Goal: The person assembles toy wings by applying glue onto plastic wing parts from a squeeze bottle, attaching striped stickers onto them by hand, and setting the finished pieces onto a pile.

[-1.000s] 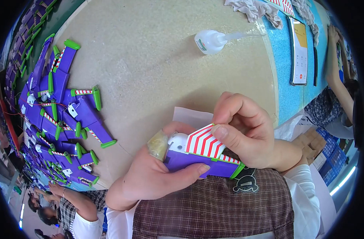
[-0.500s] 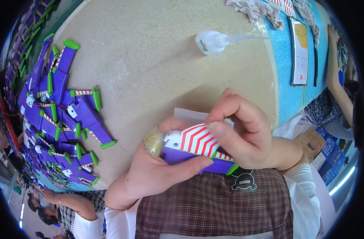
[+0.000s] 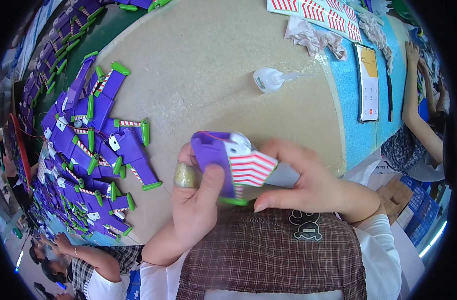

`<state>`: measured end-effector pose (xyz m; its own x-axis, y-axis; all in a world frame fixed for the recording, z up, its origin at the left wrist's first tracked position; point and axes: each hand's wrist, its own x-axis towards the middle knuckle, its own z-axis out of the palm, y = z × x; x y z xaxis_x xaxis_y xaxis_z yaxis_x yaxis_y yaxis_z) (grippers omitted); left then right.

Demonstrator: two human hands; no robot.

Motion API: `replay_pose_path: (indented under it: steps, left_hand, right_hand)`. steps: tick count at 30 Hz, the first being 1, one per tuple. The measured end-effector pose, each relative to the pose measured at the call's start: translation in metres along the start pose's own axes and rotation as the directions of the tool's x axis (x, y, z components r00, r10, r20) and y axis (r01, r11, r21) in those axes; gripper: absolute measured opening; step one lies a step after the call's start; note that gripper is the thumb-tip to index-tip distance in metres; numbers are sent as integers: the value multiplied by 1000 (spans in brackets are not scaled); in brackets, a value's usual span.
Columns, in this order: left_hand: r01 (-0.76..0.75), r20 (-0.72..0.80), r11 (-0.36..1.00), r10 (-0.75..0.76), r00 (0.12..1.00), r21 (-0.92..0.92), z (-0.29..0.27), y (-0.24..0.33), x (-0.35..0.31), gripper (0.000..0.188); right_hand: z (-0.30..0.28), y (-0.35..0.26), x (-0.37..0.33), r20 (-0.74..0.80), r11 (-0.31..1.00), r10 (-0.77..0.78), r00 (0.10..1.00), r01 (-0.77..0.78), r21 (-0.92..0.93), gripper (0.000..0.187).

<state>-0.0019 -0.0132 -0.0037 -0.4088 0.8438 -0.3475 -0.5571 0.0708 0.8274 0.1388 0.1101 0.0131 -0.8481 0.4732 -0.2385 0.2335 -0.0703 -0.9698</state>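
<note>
My left hand [image 3: 196, 195] grips a purple plastic toy wing [image 3: 208, 150] with a white end piece and green edging. A yellowish wrap [image 3: 185, 176] covers one of its fingers. On the wing lies a red-and-white striped sticker [image 3: 251, 169], which sticks out past the purple body toward my right hand. My right hand [image 3: 311, 182] is beside the sticker, slightly blurred, thumb spread from the index finger. A pale paper sheet [image 3: 284, 176] sits against its palm, seemingly held by fingers hidden behind it.
Similar purple wings [image 3: 133, 145] are piled on the table's left. A white squeeze bottle [image 3: 268, 80], crumpled cloth [image 3: 313, 37], striped sticker sheets [image 3: 316, 17] and a phone [image 3: 368, 82] lie farther off. Co-workers' arms [image 3: 411, 90] show at both sides.
The wing has been raised and turned in my left hand, its green tip now pointing down toward me. My right finger and thumb have come off the sticker. The view has shifted.
</note>
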Motion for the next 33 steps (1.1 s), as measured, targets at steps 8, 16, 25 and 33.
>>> replay_pose_path:
  steps: [8, 16, 25, 33]
  left_hand:
    - [30, 170, 999, -35, 985, 33, -2, 4, -9, 78]
    - [120, -175, 829, -27, 984, 546, 16, 62, 114, 34]
    - [-195, 716, -733, 509, 478, 652, 85, 95, 391, 26]
    - [-76, 206, -530, 190, 960, 845, 86, 147, 447, 69]
  right_hand:
    - [3, 8, 17, 1, 962, -221, 975, 218, -161, 14]
    - [-8, 34, 23, 246, 684, -264, 932, 361, -633, 28]
    - [-15, 46, 27, 360, 765, -406, 840, 528, -370, 26]
    - [-22, 51, 33, 411, 743, -389, 824, 544, -390, 21]
